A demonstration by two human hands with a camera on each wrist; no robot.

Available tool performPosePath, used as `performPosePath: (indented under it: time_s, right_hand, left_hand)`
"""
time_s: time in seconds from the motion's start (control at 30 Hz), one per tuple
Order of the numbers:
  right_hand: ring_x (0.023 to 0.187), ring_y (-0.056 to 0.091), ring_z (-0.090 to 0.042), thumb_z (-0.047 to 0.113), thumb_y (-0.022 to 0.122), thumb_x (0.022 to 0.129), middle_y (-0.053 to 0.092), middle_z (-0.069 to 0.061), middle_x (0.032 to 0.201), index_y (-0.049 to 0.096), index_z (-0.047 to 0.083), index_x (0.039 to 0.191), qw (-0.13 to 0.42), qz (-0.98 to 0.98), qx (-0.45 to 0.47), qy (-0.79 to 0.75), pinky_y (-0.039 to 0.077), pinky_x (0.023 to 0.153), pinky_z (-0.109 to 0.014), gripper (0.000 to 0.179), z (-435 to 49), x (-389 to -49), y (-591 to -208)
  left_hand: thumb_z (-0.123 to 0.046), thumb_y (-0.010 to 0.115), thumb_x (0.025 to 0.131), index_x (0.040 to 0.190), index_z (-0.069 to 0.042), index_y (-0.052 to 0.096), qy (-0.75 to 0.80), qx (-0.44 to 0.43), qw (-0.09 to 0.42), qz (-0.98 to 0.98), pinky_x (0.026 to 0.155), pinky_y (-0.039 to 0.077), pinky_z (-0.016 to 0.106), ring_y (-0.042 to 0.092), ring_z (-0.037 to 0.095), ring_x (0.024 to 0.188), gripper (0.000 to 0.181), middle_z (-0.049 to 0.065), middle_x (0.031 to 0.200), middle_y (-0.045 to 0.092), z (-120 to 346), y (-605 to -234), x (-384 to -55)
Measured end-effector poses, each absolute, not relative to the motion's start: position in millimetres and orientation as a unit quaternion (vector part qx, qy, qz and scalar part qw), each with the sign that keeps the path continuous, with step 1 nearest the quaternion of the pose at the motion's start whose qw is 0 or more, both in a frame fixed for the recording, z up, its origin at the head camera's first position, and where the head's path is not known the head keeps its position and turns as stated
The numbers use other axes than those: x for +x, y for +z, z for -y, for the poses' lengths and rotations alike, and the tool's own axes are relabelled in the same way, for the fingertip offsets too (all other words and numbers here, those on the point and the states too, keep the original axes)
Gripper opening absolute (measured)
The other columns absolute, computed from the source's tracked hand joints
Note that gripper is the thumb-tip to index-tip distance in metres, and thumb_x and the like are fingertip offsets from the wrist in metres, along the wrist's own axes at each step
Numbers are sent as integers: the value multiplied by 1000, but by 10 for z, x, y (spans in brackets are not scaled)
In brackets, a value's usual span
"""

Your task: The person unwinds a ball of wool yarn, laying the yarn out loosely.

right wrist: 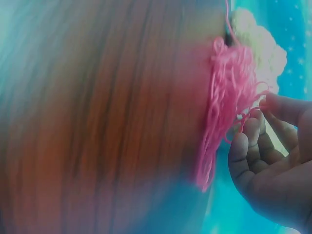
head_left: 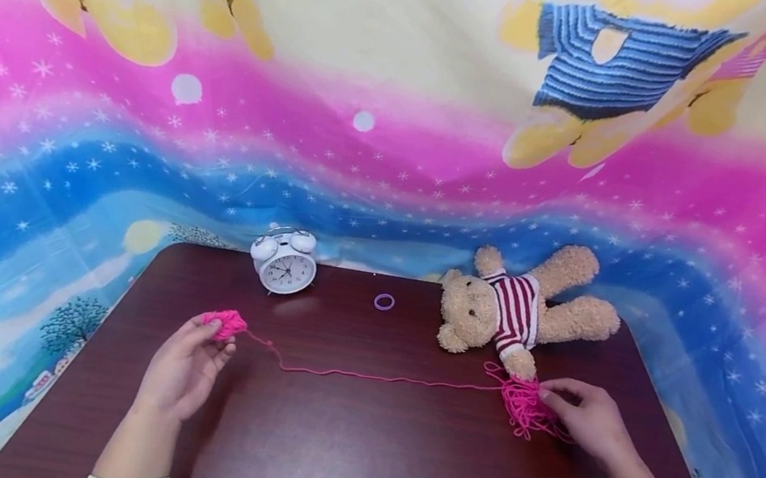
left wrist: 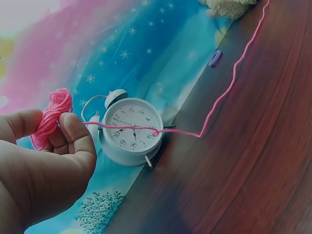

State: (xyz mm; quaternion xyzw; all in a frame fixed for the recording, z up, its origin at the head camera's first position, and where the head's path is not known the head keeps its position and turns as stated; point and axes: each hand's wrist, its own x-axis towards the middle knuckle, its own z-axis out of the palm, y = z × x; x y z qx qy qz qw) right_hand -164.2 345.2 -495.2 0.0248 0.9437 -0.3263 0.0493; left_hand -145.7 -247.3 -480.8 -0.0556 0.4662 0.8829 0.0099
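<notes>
My left hand [head_left: 183, 370] pinches a small wound bundle of pink yarn [left wrist: 52, 117] between thumb and fingers, above the left side of the table. From it a single strand of yarn [head_left: 371, 376] runs across the tabletop to a loose, tangled pile of pink yarn [head_left: 524, 406] on the right. At that pile my right hand [head_left: 588, 421] pinches some loops between thumb and index finger, as the right wrist view shows. The teddy bear [head_left: 516, 311] in a striped shirt lies just behind, one paw touching the pile.
A white twin-bell alarm clock [head_left: 286, 268] stands at the back left of the dark wooden table [head_left: 352, 455]. Between clock and bear lies a small purple ring [head_left: 384, 302]. A printed cloth [head_left: 395, 151] hangs behind the table and along its sides.
</notes>
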Motion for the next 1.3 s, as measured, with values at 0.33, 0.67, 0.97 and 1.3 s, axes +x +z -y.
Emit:
performPosePath:
  time_s: [0.33,0.67,0.97,1.3]
  right_hand:
    - [69,55,-17,28,73,98,72,-3,98,76,15,121,57,-927,-15,-370,45,59,-31,27,-3155,-1714,-4857]
    - [77,61,-16,27,78,94,72,0,96,76,10,117,47,-923,-40,-379,50,66,-30,29,-2896,-1804,-4853]
    - [82,64,-14,25,78,93,72,2,95,76,7,115,43,-912,-61,-403,52,71,-28,28,-2633,-1864,-4860]
    - [81,65,-12,21,80,91,73,2,92,77,5,112,47,-893,-87,-438,53,72,-27,26,-2270,-1926,-4902]
  left_hand:
    - [-16,53,110,119,-13,55,882,-53,17,-467,89,53,25,65,13,104,10,0,117,71,2325,-4818,-1501]
    - [-16,54,109,118,-13,55,882,-54,25,-468,88,53,26,65,13,101,9,0,115,71,2182,-4810,-1546]
    - [-16,53,109,116,-15,54,879,-55,31,-473,88,53,26,64,14,102,7,-1,113,71,2079,-4783,-1569]
    - [-14,54,109,115,-14,54,879,-38,37,-474,87,53,27,66,15,100,6,1,113,72,1915,-4690,-1592]
